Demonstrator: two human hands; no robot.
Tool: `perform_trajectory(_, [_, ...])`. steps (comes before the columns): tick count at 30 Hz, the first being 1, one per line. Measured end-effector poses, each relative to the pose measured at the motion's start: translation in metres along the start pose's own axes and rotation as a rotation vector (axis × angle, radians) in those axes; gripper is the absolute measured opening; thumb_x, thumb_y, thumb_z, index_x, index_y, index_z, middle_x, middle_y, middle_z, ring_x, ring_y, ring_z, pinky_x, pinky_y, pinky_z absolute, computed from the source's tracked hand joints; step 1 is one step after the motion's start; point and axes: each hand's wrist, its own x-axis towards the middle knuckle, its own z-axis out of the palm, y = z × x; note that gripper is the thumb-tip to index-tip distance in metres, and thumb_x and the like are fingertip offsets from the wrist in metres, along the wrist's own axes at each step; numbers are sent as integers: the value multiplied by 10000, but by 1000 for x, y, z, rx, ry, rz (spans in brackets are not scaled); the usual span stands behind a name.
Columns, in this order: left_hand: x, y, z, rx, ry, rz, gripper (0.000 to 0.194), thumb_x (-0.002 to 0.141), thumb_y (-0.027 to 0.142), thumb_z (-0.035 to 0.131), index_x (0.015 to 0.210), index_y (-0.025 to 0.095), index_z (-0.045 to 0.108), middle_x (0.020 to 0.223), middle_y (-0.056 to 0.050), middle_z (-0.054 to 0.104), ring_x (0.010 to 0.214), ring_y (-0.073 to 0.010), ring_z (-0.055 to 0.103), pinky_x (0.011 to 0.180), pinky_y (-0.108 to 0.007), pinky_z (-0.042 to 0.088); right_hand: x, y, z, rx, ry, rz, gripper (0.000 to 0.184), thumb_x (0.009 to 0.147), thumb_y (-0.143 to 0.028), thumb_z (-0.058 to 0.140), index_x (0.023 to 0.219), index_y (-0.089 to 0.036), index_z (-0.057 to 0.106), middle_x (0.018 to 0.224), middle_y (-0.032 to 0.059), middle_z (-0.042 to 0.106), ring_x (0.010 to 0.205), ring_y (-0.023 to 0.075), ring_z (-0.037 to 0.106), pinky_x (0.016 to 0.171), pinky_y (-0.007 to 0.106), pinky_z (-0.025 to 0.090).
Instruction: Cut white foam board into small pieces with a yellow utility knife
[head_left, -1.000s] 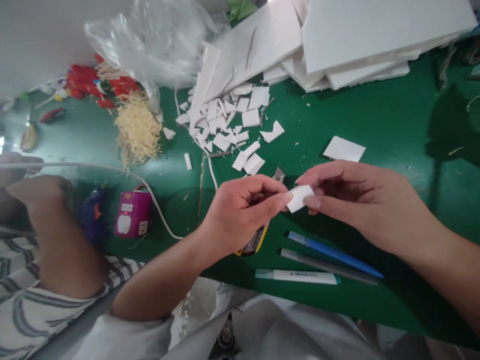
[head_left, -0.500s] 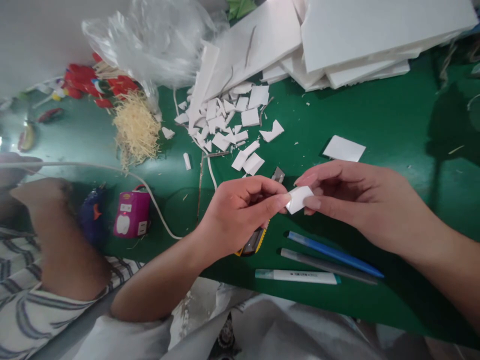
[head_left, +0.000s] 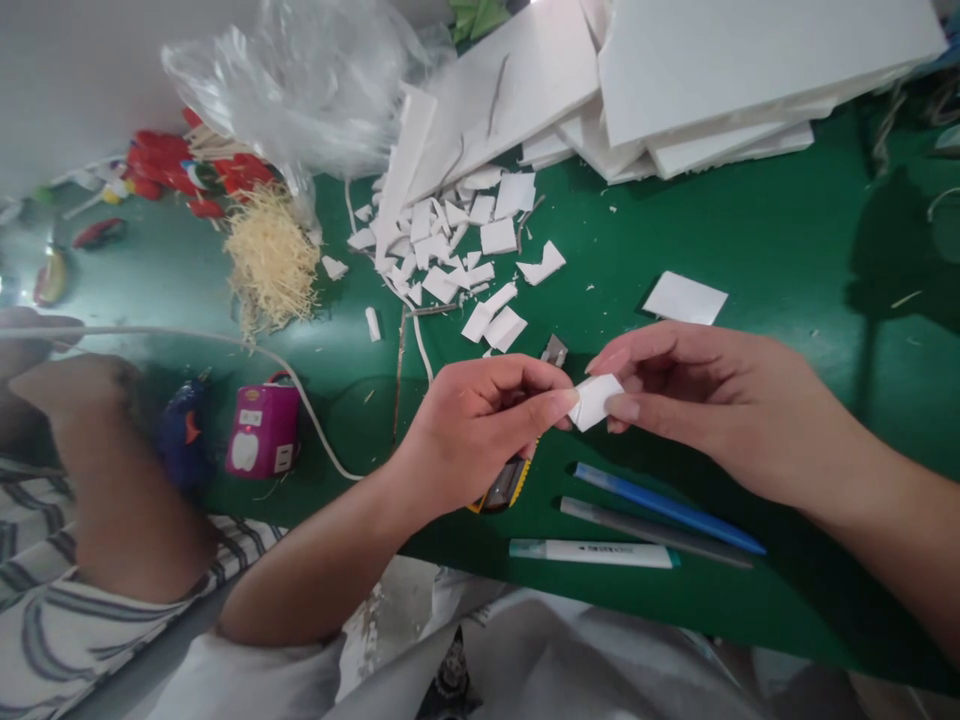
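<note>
A small white foam board piece (head_left: 597, 402) is pinched between my two hands above the green table. My left hand (head_left: 491, 425) grips its left end between thumb and fingers. On its right edge, the thumb and fingertips of my right hand (head_left: 697, 400) press together. Under my left hand lies a yellow and black utility knife (head_left: 507, 486), partly hidden, with its blade end (head_left: 554, 350) showing beyond the fingers. Below the hands are a blue pen (head_left: 667, 507), a grey pen (head_left: 652, 532) and a white marker (head_left: 600, 553). A larger white rectangle (head_left: 685, 298) lies behind my right hand.
White foam scraps (head_left: 439, 248) are heaped behind my left hand, by stacked foam sheets (head_left: 750, 70) and a clear plastic bag (head_left: 300, 90). Leftward are pale straw-like sticks (head_left: 270, 260), a purple power adapter (head_left: 263, 430), a white cable (head_left: 319, 420) and another person's arm (head_left: 127, 480).
The foam piece has tilted slightly in my fingers. Both hands keep their hold, and the table things stay where they were.
</note>
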Motion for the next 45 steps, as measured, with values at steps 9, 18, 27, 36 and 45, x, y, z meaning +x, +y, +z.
perform_trajectory(9, [-1, -3, -1, 30, -12, 22, 119, 888, 268, 721, 804, 188, 750, 638, 30, 637, 508, -74, 542, 473, -172, 455, 1, 0, -3, -8, 1, 13, 113, 783, -292, 837, 861, -254, 765, 722, -15, 728, 645, 133, 674, 610, 264, 578])
perform_trajectory(18, [1, -5, 2, -42, 33, 61, 131, 853, 225, 761, 967, 162, 744, 779, 11, 707, 531, -64, 592, 500, -161, 530, 1, 5, -5, 21, -5, 3, 131, 786, -297, 846, 893, -252, 785, 770, -12, 735, 680, 128, 664, 637, 268, 569])
perform_trajectory(27, [0, -7, 2, -27, 50, 113, 175, 860, 188, 751, 1034, 172, 747, 863, -5, 739, 580, -71, 631, 532, -164, 557, 1, 7, -3, 38, 14, -2, 258, 771, -286, 854, 1019, -258, 787, 746, -21, 725, 650, 134, 680, 612, 283, 598])
perform_trajectory(36, [0, -10, 0, 27, 84, 169, 234, 856, 115, 705, 1073, 191, 751, 982, -13, 788, 633, -74, 664, 624, -186, 571, 1, 6, -3, 63, -3, -2, 267, 786, -296, 868, 1039, -264, 789, 768, -18, 741, 670, 136, 698, 636, 280, 606])
perform_trajectory(45, [-4, -8, 5, 34, 134, 211, 169, 851, 195, 787, 1017, 184, 758, 867, 3, 753, 666, -86, 646, 601, -182, 534, 0, 7, -3, 32, 21, -18, 282, 780, -275, 857, 1053, -261, 787, 759, -26, 735, 640, 122, 683, 609, 262, 607])
